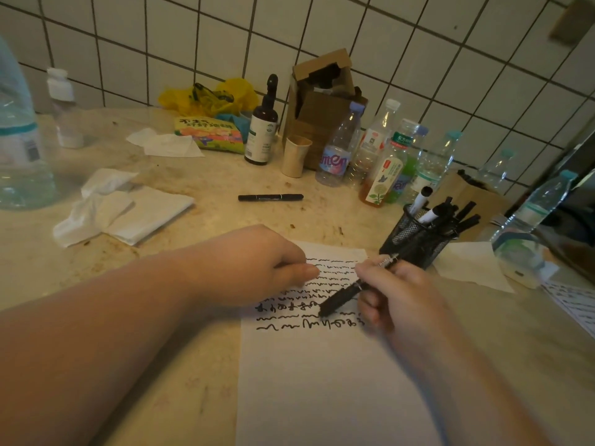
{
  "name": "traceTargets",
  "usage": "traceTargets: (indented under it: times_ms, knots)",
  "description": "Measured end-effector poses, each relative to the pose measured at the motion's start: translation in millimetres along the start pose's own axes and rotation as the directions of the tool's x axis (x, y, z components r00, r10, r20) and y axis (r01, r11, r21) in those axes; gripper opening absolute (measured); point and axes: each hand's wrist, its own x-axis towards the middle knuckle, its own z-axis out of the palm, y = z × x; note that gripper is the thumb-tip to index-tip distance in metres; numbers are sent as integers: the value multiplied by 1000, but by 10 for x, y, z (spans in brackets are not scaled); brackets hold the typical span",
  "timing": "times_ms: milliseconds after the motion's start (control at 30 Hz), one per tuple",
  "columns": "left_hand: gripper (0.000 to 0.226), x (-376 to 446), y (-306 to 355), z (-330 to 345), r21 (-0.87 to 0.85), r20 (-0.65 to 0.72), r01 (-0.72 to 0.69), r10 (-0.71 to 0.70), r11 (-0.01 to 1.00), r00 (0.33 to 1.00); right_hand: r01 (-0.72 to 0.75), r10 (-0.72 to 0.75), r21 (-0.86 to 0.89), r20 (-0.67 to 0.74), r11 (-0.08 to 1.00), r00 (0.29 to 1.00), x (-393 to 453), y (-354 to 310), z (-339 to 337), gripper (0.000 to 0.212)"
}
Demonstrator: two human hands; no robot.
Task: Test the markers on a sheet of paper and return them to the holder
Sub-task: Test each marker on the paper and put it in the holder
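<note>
Left hand (257, 265) rests flat-ish, palm down, fingers curled under, thumb pointing right. Left arm comes in from lower left. Right hand (396, 294) grips black marker (351, 291), tip pointing down-left. Right arm comes from lower right.

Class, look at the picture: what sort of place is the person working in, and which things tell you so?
Probably a home or shared kitchen counter used as a desk: a white tiled wall, a stained stone countertop, and empty drink bottles crowded at the back.
</note>
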Motion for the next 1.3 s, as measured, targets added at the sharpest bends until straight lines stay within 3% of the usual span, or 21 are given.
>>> traceTargets:
  times_ms: [100, 267, 367, 433, 533, 667, 767, 867, 933, 1000, 1100, 1300]
  knots:
    - [43, -12, 42, -1, -44, 24, 2, -1, 999, 1000, 73, -79, 99, 56, 992, 995, -3, 6, 16, 38]
    - [30, -5, 91, -1, -24, -20, -47, 47, 999, 999, 144, -163, 132, 154, 981, 975, 22, 27, 28, 9]
    - [18, 2, 105, -4, -48, -25, -49, 48, 998, 999, 156, -172, 117, 142, 981, 975, 39, 43, 49, 15]
    - [11, 5, 105, -5, -79, 26, -59, 62, 995, 998, 158, -171, 103, 139, 982, 975, 38, 40, 37, 14]
    - [18, -10, 92, -45, -269, 162, -79, 126, 960, 979, 206, -217, 74, 203, 976, 955, 10, 25, -15, 11]
    - [16, -81, 30, -116, -474, 370, -59, 260, 879, 892, 259, -274, 89, 295, 962, 915, -26, -19, -103, 14]
    - [18, -121, -50, -180, -471, 327, -26, 202, 882, 923, 308, -333, 153, 184, 939, 925, 29, -73, -302, 25]
    - [21, -74, -32, -201, -436, 119, 20, 35, 900, 992, 267, -265, 160, -33, 950, 964, 124, -12, -424, 13]
    - [22, -34, 33, -157, -344, 43, 48, -36, 938, 998, 235, -237, -30, -113, 971, 965, 158, 44, -396, 20]
    - [24, -22, 69, -110, -152, 33, 77, -73, 985, 997, 205, -249, -267, -141, 942, 958, 148, 58, -361, 20]
    - [28, -33, 51, -84, 80, 62, 103, -108, 991, 992, 145, -237, -374, -213, 916, 948, 157, 61, -381, 20]
    - [24, -17, 13, -80, 136, 47, 105, -113, 985, 993, 73, -198, -401, -280, 913, 940, 204, 84, -390, 12]
